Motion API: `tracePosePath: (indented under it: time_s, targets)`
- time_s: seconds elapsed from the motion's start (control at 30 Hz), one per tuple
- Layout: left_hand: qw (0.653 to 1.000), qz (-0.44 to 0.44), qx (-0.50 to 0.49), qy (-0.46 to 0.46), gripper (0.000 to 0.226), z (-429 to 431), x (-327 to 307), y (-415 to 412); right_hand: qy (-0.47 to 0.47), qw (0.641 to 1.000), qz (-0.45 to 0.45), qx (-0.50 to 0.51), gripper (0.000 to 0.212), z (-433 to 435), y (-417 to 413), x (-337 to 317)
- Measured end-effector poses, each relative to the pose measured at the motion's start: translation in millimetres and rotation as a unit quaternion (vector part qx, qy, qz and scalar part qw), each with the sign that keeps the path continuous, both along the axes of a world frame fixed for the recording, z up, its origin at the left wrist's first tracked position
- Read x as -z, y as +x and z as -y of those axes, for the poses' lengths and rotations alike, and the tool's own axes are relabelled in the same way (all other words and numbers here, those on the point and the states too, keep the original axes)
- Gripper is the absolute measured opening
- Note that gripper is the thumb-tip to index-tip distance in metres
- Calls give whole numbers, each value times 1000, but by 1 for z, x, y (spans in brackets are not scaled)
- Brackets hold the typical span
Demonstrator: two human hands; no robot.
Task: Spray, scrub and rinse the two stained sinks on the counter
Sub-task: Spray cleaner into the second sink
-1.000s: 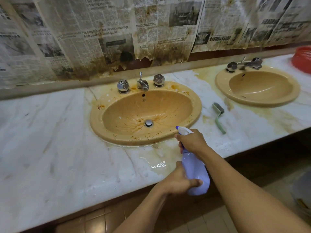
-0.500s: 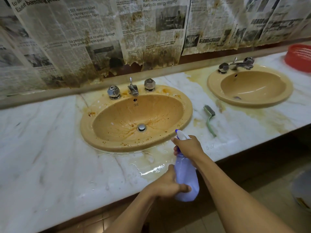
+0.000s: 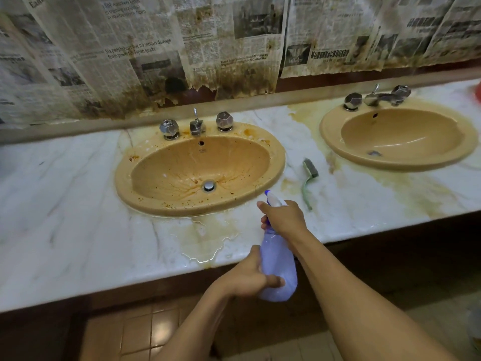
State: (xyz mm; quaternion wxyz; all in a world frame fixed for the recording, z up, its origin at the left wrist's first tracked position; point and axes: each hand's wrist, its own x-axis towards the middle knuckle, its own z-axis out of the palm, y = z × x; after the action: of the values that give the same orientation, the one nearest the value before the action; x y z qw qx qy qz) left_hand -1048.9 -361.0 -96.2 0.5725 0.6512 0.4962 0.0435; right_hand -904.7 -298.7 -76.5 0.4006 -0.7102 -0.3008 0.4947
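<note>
Two tan oval sinks are set in a white marble counter (image 3: pixel 65 230). The left sink (image 3: pixel 145 199) is streaked and speckled with brown stains around its drain. The right sink (image 3: pixel 330 142) looks cleaner inside, with yellow staining on the marble around it. A pale blue spray bottle (image 3: pixel 279 259) is held in front of the counter's edge, its white nozzle pointing at the left sink. My right hand (image 3: pixel 283 218) grips the bottle's trigger head. My left hand (image 3: pixel 247 278) holds the bottle's lower body. A green scrub brush (image 3: pixel 309 175) lies on the counter between the sinks.
Each sink has chrome taps behind it (image 3: pixel 196 125) (image 3: pixel 374 97). Stained newspaper (image 3: pixel 182 48) covers the wall behind. A puddle (image 3: pixel 205 243) lies on the counter before the left sink. A red basket edge (image 3: pixel 478 92) shows at far right. Tiled floor (image 3: pixel 145 332) lies below.
The view has shifted so the sinks and counter sit further right and lower in frame. Both hands keep the same hold on the spray bottle near the left sink's front.
</note>
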Motion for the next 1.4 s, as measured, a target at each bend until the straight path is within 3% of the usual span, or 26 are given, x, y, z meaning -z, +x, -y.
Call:
tracePosePath:
  time_s: [0.1, 0.27, 0.33, 0.5, 0.63, 0.8, 0.97, 1.1, 1.2, 1.4]
  targets:
    - [1000, 6, -19, -3, 103, 1, -1, 9, 10, 998, 21, -55, 27, -1, 10, 2]
    - [1000, -15, -13, -12, 95, -2, -3, 16, -9, 999, -43, 20, 12, -4, 17, 1]
    - [1000, -19, -18, -15, 88, -3, -1, 17, -11, 999, -49, 16, 14, -5, 19, 5]
    - [999, -19, -36, -7, 102, -5, 0, 27, 10, 999, -19, -37, 23, -12, 28, 7]
    - [998, -46, -34, 7, 98, -17, -4, 43, 9, 1000, -17, 25, 13, -22, 40, 5]
    - [998, -61, -11, -5, 70, -38, 0, 55, 12, 996, -49, 67, 6, -32, 53, 3]
    - [998, -58, -13, -13, 79, -50, 1, 57, 28, 999, -30, 6, 14, -42, 62, 9]
    - [999, -52, 7, -4, 76, -63, -6, 64, 40, 997, -36, 59, 3, -52, 67, 5]
    - [999, -49, 9, 3, 69, -77, -10, 65, 46, 992, -58, 105, 11, -63, 67, 1]
    - [999, -13, -6, -31, 76, -85, -18, 60, 44, 996, -69, 35, 13, -77, 67, -1]
